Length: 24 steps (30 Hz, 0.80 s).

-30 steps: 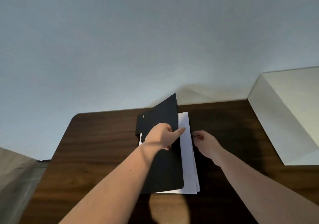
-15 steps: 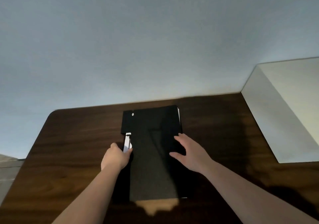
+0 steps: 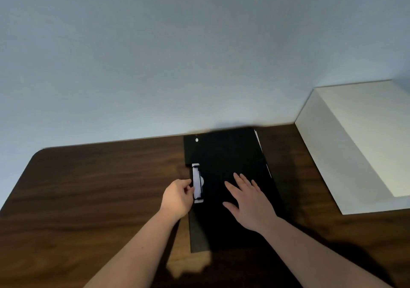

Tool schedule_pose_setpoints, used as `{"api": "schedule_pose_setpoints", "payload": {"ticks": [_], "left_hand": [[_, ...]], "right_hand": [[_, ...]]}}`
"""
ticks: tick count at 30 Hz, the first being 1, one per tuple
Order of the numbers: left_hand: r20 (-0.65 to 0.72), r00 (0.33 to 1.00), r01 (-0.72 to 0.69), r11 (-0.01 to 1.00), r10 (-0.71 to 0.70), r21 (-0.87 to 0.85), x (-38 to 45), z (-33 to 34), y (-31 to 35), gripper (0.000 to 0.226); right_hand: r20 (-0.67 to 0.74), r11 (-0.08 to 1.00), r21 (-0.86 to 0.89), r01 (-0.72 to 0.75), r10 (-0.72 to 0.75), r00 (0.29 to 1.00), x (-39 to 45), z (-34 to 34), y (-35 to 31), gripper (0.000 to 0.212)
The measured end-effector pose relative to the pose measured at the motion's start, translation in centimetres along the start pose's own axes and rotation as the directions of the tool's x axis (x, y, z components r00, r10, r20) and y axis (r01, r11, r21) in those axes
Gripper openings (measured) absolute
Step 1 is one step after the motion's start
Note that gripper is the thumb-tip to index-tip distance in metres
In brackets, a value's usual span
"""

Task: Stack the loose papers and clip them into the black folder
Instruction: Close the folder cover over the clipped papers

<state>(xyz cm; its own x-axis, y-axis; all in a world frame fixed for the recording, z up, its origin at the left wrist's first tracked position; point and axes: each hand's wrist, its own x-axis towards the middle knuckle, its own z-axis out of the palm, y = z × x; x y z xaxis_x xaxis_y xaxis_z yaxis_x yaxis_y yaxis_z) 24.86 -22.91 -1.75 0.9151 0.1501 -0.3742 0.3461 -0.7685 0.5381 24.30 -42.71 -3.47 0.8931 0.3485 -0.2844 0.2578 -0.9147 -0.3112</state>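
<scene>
The closed black folder (image 3: 230, 187) is pressed flat on the bench (image 3: 99, 187) by the spread right hand (image 3: 248, 201). Its white spine clip (image 3: 197, 183) is pinched by the left hand (image 3: 178, 196). If the clip is released askew, the papers (image 3: 258, 142) could slip out.

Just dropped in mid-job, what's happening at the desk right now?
A person is working on a black folder that lies closed on a dark wooden table. The left hand is at the white clip on the folder's left edge, fingers curled against it. The right hand lies flat and open on the cover. A thin edge of white papers peeks out along the folder's right side. A white box sits to the right.
</scene>
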Motion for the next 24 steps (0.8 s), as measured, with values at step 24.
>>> {"api": "schedule_pose_setpoints", "payload": {"ticks": [24], "left_hand": [[0.327,0.926,-0.23,0.968,0.187,0.098,3.2,4.6,9.7,0.038]], "right_hand": [[-0.173,0.95,0.045,-0.309,0.312,0.934,0.1,-1.3,9.5,0.061]]}}
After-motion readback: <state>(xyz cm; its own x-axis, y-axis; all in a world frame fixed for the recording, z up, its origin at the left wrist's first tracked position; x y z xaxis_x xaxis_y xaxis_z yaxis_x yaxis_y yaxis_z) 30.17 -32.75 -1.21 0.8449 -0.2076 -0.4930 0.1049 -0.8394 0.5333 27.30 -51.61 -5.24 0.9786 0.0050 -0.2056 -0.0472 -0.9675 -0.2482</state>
